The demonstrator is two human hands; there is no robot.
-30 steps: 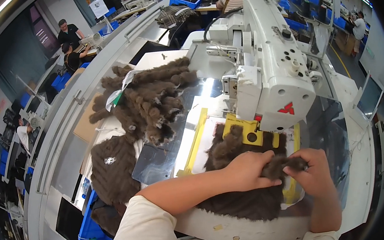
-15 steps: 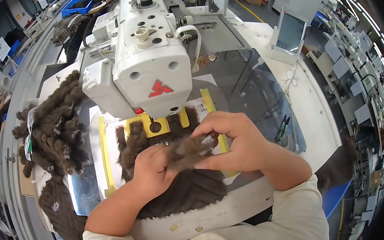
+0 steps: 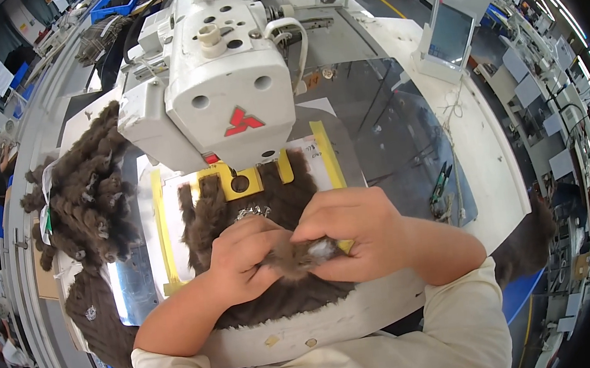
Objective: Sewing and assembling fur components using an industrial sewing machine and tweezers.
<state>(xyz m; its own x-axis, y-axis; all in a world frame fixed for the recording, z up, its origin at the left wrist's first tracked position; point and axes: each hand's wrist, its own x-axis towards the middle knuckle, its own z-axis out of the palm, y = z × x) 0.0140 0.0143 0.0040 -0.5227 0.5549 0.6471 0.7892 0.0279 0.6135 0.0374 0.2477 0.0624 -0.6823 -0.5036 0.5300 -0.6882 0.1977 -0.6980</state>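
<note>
Between my two hands is a short brown furry piece (image 3: 294, 256) with a whitish end. My left hand (image 3: 249, 256) is closed on its left part, and my right hand (image 3: 358, 235) pinches it near the pale end with thumb and fingers. Beneath them lies a larger brown plush fabric panel (image 3: 279, 306) on the machine bed. A small silvery crumpled patch (image 3: 253, 210) shows on the panel above my left hand. Farther off, a yellow clamp plate (image 3: 241, 184) rests on the fabric under the white sewing machine head (image 3: 230, 104).
A heap of brown furry pieces (image 3: 87, 191) lies at the left, with a folded brown fabric (image 3: 97, 316) below it. Green-handled snips (image 3: 441, 186) lie on the dark plate (image 3: 389, 124) at the right. Beyond stands a small screen (image 3: 448, 35). Yellow tape strips (image 3: 328, 153) border the white sheet.
Both hands have moved slightly nearer to me with the furry piece. Its pale end is now more exposed, and the silvery patch on the panel shows more.
</note>
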